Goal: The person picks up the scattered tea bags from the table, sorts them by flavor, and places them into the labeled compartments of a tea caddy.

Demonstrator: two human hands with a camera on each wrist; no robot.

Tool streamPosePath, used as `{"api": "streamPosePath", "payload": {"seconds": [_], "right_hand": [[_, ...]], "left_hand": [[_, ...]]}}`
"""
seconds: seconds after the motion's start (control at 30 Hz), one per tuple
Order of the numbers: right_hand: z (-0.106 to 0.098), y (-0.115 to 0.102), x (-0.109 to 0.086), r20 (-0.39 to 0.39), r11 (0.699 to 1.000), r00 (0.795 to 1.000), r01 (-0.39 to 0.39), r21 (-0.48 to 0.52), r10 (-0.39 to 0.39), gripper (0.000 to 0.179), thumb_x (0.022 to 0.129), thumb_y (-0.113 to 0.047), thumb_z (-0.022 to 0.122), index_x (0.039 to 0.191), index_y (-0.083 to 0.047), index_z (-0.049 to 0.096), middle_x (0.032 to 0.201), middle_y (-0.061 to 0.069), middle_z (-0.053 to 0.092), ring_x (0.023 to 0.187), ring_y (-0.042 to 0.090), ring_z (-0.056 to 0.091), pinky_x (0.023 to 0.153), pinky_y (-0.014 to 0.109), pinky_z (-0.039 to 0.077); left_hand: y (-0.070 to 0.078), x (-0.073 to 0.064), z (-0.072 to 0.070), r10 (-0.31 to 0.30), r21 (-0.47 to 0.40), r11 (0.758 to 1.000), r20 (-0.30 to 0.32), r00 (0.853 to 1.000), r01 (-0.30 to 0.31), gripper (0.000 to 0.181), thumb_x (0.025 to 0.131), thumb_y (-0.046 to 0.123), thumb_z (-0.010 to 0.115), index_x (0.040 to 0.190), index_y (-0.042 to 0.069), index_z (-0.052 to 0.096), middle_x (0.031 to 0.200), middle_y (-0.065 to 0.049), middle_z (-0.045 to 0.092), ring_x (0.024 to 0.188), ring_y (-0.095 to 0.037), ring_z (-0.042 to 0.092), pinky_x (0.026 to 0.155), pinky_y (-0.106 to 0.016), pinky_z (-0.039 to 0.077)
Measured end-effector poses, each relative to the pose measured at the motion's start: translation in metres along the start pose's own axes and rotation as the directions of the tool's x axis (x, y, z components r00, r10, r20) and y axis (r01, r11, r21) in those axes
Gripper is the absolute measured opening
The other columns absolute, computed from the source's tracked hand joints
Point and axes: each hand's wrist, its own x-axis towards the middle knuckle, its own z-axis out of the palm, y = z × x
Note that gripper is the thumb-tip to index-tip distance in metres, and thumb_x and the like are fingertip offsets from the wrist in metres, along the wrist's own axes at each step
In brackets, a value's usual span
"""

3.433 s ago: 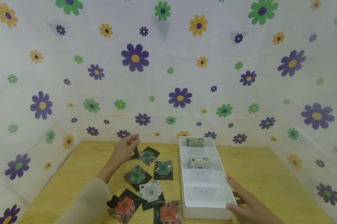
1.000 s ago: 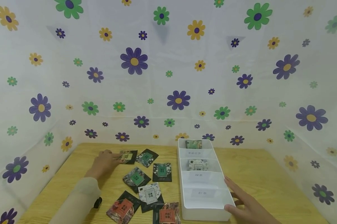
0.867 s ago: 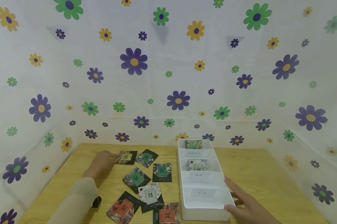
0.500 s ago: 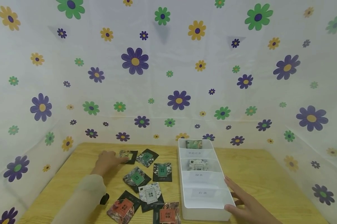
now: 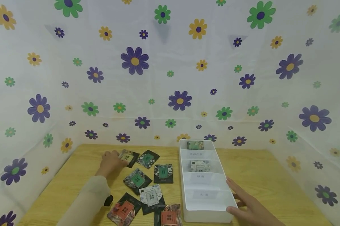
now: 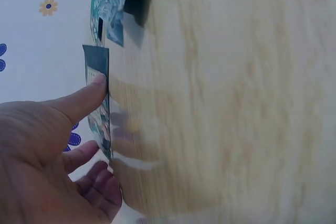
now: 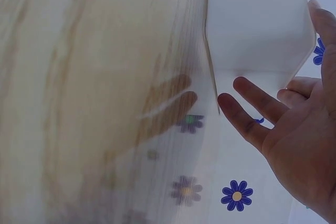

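The left grip (image 5: 110, 162) is pinching the yellow-labelled sachet (image 5: 128, 156), best lifted edge-first; the right grip (image 5: 250, 204) is holding the tray (image 5: 207, 216).

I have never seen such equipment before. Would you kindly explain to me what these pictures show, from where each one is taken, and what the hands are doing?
There is no machine here: a person works with two bare hands. The wide picture comes from a camera worn on the head; the two smaller ones come from cameras on the wrists.

On the wooden table lie seven packets: one yellow-labelled packet, three green-labelled packets, one white-labelled packet and two red-labelled packets. Two more sit inside the white box.

The left hand has its thumb on the yellow-labelled packet; whether it pinches it is unclear. The right hand holds the box at its near right corner.
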Motion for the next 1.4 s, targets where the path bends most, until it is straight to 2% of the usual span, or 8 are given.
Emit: {"api": "streamPosePath", "payload": {"seconds": [0.17,0.27,0.4,0.6,0.83,1.07,1.23,1.4], "right_hand": [[0.000,0.000,0.000,0.014,0.999,1.000,-0.029,0.026,0.028,0.082,0.106,-0.025,0.062,0.167,-0.009,0.009,0.163,0.031,0.026,0.107,0.015,0.065,0.086,0.026,0.056],[0.000,0.000,-0.001,0.019,0.999,0.999,-0.036,0.032,0.035,0.083,0.106,-0.025,0.062,0.167,-0.008,0.008,0.162,0.033,0.026,0.107,0.015,0.066,0.087,0.027,0.056],[0.000,-0.001,-0.001,0.021,0.998,0.998,-0.058,0.034,0.057,0.083,0.106,-0.027,0.062,0.167,-0.010,0.008,0.161,0.032,0.028,0.107,0.017,0.066,0.087,0.029,0.056],[0.001,-0.001,-0.001,0.027,0.997,0.997,-0.071,0.041,0.070,0.083,0.106,-0.028,0.061,0.167,-0.010,0.008,0.160,0.033,0.029,0.107,0.022,0.067,0.087,0.033,0.058],[0.002,-0.001,-0.001,0.018,0.998,0.999,-0.052,0.034,0.051,0.083,0.106,-0.026,0.062,0.166,-0.007,0.008,0.160,0.033,0.029,0.106,0.015,0.066,0.087,0.027,0.057],[0.002,0.000,0.001,0.009,1.000,1.000,-0.017,0.019,0.017,0.083,0.105,-0.024,0.063,0.166,-0.005,0.010,0.161,0.033,0.028,0.109,0.017,0.065,0.086,0.026,0.056],[0.001,-0.001,0.002,0.009,1.000,1.000,-0.007,0.013,0.007,0.082,0.105,-0.023,0.063,0.166,-0.004,0.011,0.160,0.034,0.028,0.109,0.014,0.065,0.085,0.026,0.057],[0.001,-0.002,0.002,0.019,0.997,0.998,-0.066,0.030,0.065,0.083,0.106,-0.028,0.061,0.167,-0.011,0.008,0.161,0.032,0.029,0.108,0.019,0.065,0.087,0.031,0.058]], "left_hand": [[-0.003,0.004,0.002,0.037,-0.092,0.995,0.005,0.999,-0.036,0.053,0.093,0.023,0.077,0.122,-0.010,0.050,0.109,-0.027,0.053,0.097,-0.040,0.051,0.081,-0.053,0.047],[-0.004,0.005,0.006,0.050,-0.133,0.990,0.011,0.999,-0.049,0.051,0.095,0.019,0.075,0.127,-0.007,0.046,0.107,-0.024,0.059,0.094,-0.037,0.059,0.082,-0.052,0.050],[-0.005,0.006,0.009,0.056,-0.117,0.992,-0.006,0.998,-0.056,0.049,0.098,0.019,0.071,0.132,-0.004,0.044,0.109,-0.024,0.064,0.097,-0.038,0.063,0.086,-0.056,0.050],[-0.008,0.006,0.008,0.083,-0.123,0.988,-0.109,0.991,-0.097,0.032,0.101,0.016,0.063,0.125,-0.002,0.053,0.104,-0.020,0.070,0.085,-0.031,0.066,0.075,-0.050,0.052],[-0.008,0.014,0.005,0.154,-0.263,0.940,-0.245,0.957,-0.219,0.021,0.102,0.005,0.057,0.123,0.000,0.053,0.097,-0.022,0.069,0.075,-0.028,0.064,0.063,-0.036,0.051],[-0.006,0.014,-0.005,0.159,-0.295,0.916,-0.355,0.921,-0.272,0.022,0.101,0.002,0.057,0.122,-0.004,0.054,0.113,-0.029,0.064,0.098,-0.041,0.066,0.074,-0.043,0.058],[-0.001,0.011,-0.014,0.177,-0.304,0.905,-0.369,0.912,-0.298,0.022,0.105,0.008,0.056,0.125,-0.002,0.055,0.115,-0.027,0.066,0.101,-0.039,0.066,0.072,-0.039,0.056],[0.018,0.008,-0.018,0.184,-0.335,0.889,-0.363,0.914,-0.312,0.024,0.105,0.010,0.058,0.127,0.000,0.057,0.119,-0.024,0.066,0.107,-0.039,0.066,0.077,-0.041,0.058]]}}
